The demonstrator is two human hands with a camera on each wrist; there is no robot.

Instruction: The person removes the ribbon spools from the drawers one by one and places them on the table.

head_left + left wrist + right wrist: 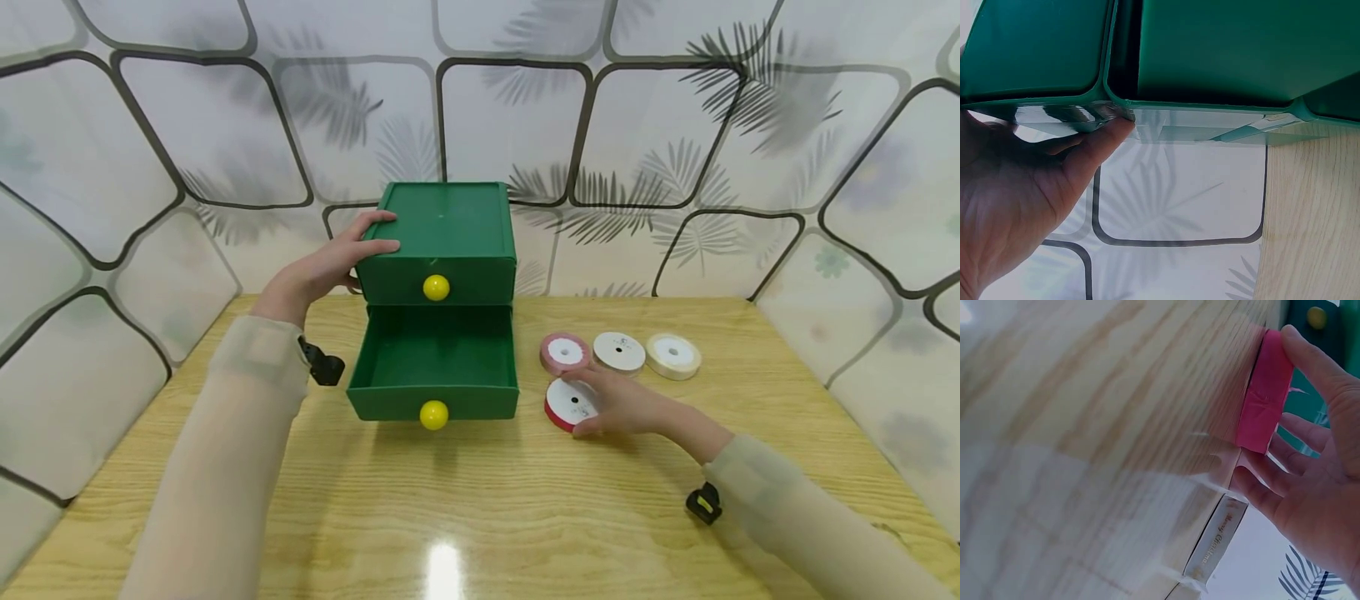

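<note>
A green drawer cabinet (442, 218) with yellow knobs stands at the back, its lower drawer (433, 402) pulled out and nothing inside. My left hand (318, 267) rests at the cabinet's upper left edge. Two digits lie on the top and others touch the side (1197, 119). To the right, my right hand (622, 402) holds a red ribbon spool (570, 402) between thumb and fingers, its white face up. In the right wrist view, the thumb and fingers of this hand (1316, 444) sit at opposite ends of the spool's red rim (1266, 394).
Behind the red spool lie a pink ribbon spool (564, 352), a white-faced spool (619, 351) and a cream ribbon spool (673, 356) in a row. The wooden table (465, 500) meets a patterned cloth (517, 125) at the back and sides.
</note>
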